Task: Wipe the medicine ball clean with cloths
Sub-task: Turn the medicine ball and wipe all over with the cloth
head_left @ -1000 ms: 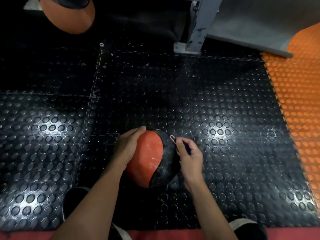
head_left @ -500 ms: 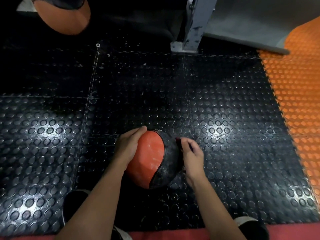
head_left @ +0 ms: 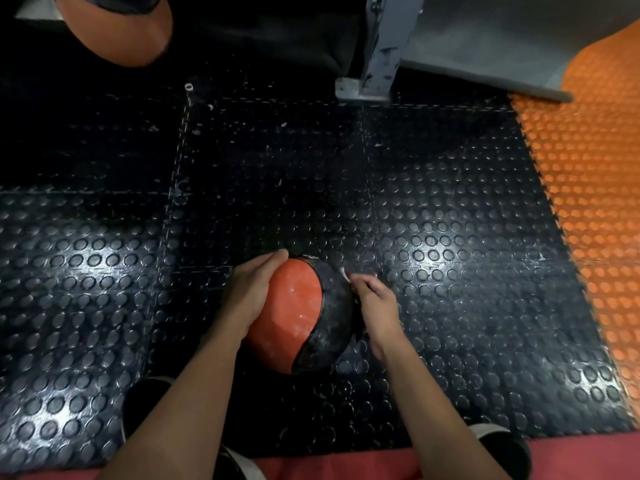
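Both forearms are bare to the lower frame edge; no sleeve cuffs, watch, rings or gloves are visible on the left hand (head_left: 251,292) or the right hand (head_left: 375,306). Footwear: black shoes with a pale band or sole edge, the left shoe (head_left: 145,403) and the right shoe (head_left: 502,445). Both are partly cropped and blurred.

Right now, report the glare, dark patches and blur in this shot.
Head view: bright glare patches on the studded black floor mat left and right of the medicine ball; the top left falls into deep shadow; the right hand is slightly motion-blurred; wide-angle bending curves the orange mat edge.
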